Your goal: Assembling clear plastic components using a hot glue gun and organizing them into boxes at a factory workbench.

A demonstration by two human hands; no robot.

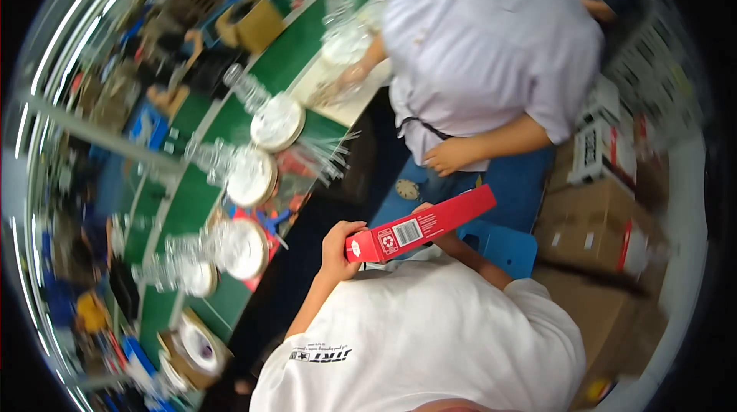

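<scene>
A flat red cardboard box [453, 213] with a white label patch on its narrow side is held tilted in front of my chest. My left hand [338, 249] is closed round its left end, thumb along the upper edge. On the far side of the box is my right hand [447, 241], mostly hidden, with fingertips showing over the top edge; it grips the box too. Left of the box, on the green worktable [219, 301], stand clear bottle-shaped pieces with round white bases [278, 122]. Thin clear strips [326, 157] lie near the table edge.
A person in a pale shirt [484, 44] stands ahead, one hand on the table. Brown cartons [587, 220] are stacked at right, with a blue stool [503, 251] beside my right arm. A tape roll [198, 347] sits at the table's near end. Others work across the table.
</scene>
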